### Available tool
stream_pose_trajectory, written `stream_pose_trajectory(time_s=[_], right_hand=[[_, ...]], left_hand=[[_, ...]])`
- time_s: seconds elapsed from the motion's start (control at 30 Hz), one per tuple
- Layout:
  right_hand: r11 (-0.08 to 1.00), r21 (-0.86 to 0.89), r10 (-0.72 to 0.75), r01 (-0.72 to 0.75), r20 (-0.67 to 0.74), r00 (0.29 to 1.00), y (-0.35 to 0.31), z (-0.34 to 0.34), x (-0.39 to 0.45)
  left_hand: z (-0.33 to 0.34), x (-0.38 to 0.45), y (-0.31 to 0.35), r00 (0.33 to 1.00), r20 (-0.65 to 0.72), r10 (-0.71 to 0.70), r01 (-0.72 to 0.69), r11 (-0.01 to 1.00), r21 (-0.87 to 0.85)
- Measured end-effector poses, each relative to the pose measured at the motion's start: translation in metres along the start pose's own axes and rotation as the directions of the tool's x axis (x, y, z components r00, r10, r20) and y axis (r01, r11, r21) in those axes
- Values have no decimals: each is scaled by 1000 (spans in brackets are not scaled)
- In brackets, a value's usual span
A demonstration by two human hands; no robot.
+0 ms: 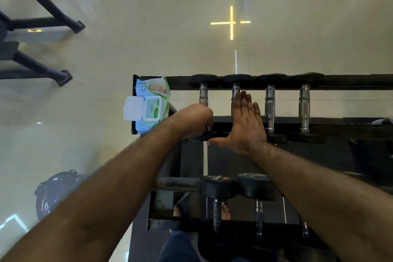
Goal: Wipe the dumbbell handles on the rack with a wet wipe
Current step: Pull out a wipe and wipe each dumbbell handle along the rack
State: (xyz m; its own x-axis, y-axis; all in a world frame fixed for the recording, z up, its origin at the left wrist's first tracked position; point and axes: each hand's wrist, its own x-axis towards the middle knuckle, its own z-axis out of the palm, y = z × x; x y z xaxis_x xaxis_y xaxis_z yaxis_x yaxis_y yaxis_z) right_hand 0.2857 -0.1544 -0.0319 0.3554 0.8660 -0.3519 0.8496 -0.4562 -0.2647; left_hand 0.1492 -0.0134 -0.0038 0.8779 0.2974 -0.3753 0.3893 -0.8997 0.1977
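From the head camera, the left hand (196,120) is curled down over the nearest dumbbell handle (203,94) on the rack (350,82), gripping it. The right hand (244,122) lies flat, fingers straight and together, over the second handle. Four dumbbells sit on the top tier, two more below. One wet wipe pack (151,104), lid open, rests at the rack's left end.

Single head view, wide-angle, looking steeply down, close over dumbbell rack (350,82) and floor (148,27).
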Motion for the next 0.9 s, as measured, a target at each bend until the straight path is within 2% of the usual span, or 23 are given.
stream_pose_trajectory(time_s=[0.07, 0.17, 0.2, 0.27, 0.33, 0.43, 0.5, 0.6, 0.67, 0.73, 0.8, 0.83, 0.87, 0.9], right_hand=[[1000, 2, -1, 1, -10, 1000, -1, 0, 1], [1000, -1, 2, -2, -11, 1000, -2, -1, 1], [1000, -3, 4, -4, -9, 1000, -3, 0, 1], [1000, -1, 12, -12, 0, 1000, -1, 0, 1], [1000, -1, 15, -15, -1, 1000, 0, -1, 1], [1000, -8, 13, -13, -7, 1000, 0, 0, 0], [1000, -17, 12, -12, -15, 1000, -1, 1, 0], [1000, -15, 11, -11, -11, 1000, -1, 1, 1], [1000, -8, 12, -12, -11, 1000, -1, 3, 0], [1000, -11, 15, -15, -15, 1000, -1, 3, 1], [1000, -13, 15, -15, -12, 1000, 0, 3, 2], [1000, -13, 17, -17, -13, 1000, 0, 3, 3], [1000, -9, 17, -17, -11, 1000, 0, 2, 3], [1000, -4, 16, -16, -5, 1000, -1, 2, 3]], left_hand=[[-6, -8, -2, 998, 36, -57, 62, 989, -135], [-11, -5, -2, 964, -213, -160, 95, 954, -285], [-12, -3, 3, 956, -242, -167, 92, 952, -292], [-7, 2, 18, 991, -92, -100, 78, 974, -214], [-3, -1, 24, 997, 53, -64, 72, 987, -145], [-10, -22, 2, 992, 54, -112, 121, 968, -221], [-13, -37, -17, 972, -6, -233, 220, 927, -304], [-3, -43, -17, 859, -157, -487, 376, 809, -453], [5, -39, 1, 841, -96, -533, 438, 774, -457], [12, -36, 14, 884, -55, -465, 383, 786, -486], [8, -34, 16, 896, -119, -427, 263, 729, -632], [5, -32, 15, 867, -216, -449, 207, 719, -663], [3, -27, 13, 795, -352, -495, 183, 747, -639], [0, -21, 11, 692, -487, -533, 189, 785, -590]])
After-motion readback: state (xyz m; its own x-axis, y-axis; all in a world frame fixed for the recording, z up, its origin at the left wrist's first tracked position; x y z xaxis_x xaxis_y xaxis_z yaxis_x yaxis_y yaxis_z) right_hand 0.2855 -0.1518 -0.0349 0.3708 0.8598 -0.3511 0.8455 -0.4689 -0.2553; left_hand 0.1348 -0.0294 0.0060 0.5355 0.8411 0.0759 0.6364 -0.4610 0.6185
